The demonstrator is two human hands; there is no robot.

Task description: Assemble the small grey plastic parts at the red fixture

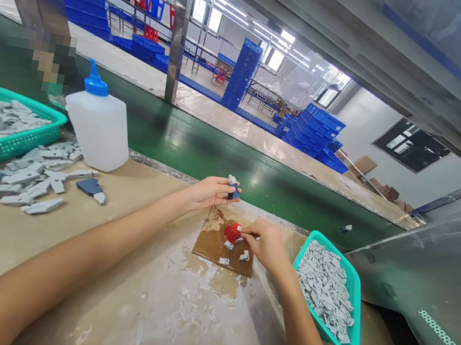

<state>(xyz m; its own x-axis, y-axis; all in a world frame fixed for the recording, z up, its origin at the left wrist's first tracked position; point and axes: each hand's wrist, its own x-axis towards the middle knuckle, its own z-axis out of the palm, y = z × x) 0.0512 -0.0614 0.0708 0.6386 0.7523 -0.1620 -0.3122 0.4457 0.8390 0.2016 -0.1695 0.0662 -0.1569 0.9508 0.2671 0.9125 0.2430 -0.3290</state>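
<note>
My left hand [211, 192] is closed on a small blue and white plastic figure [234, 190], held up just above the far edge of a brown board [214, 238]. A round red piece [232, 231], perhaps a small dish, sits on that board. My right hand [266, 244] pinches at its right side, fingertips on a small grey-white plastic part [238, 238] mostly covered by them. Several loose white parts [245, 255] lie nearby on the wet-looking board.
A green basket of small grey parts [301, 256] stands at right. At left are a blue-capped bottle [100, 126], loose larger grey parts [33, 176], a dark-blue piece [89, 187] and another green basket [35, 137], with another person's fingers inside. A green conveyor belt [192, 136] runs behind.
</note>
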